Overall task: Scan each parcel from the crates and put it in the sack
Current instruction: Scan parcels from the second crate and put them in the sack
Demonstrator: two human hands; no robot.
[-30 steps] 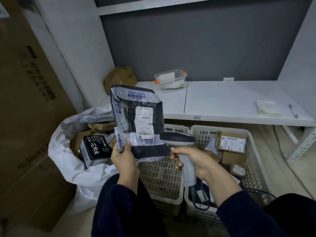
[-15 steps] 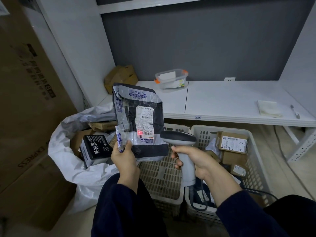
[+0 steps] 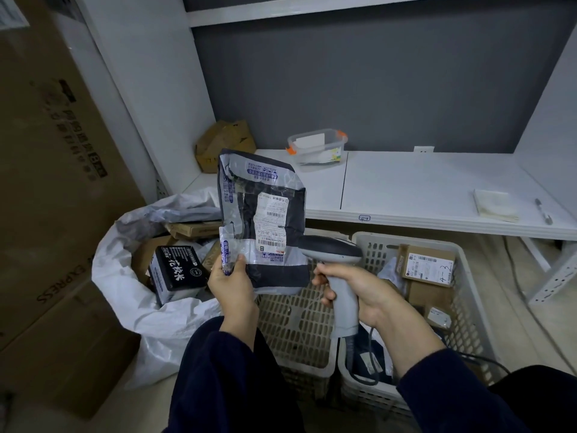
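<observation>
My left hand (image 3: 232, 284) pinches the lower left corner of a dark plastic mailer parcel (image 3: 263, 214), held upright with its white label facing me. My right hand (image 3: 359, 284) grips the handle of a grey barcode scanner (image 3: 332, 254), whose head points at the parcel's lower right edge. The white sack (image 3: 125, 295) lies open at the left, with a black box (image 3: 176, 270) and brown cartons inside. Two white perforated crates sit below: the left crate (image 3: 296, 320) shows only its bare floor, and the right crate (image 3: 462, 307) holds several cardboard parcels.
A white shelf (image 3: 421, 189) runs behind the crates, carrying a clear lidded tub (image 3: 317, 146), a crumpled brown box (image 3: 223, 142), a folded cloth (image 3: 495, 204) and a pen (image 3: 543, 210). Large cardboard cartons (image 3: 53, 182) stand at the left. The scanner cable trails into the right crate.
The red scan dot seen on the label half a second ago is gone. The parcel and scanner have stayed almost where they were.
</observation>
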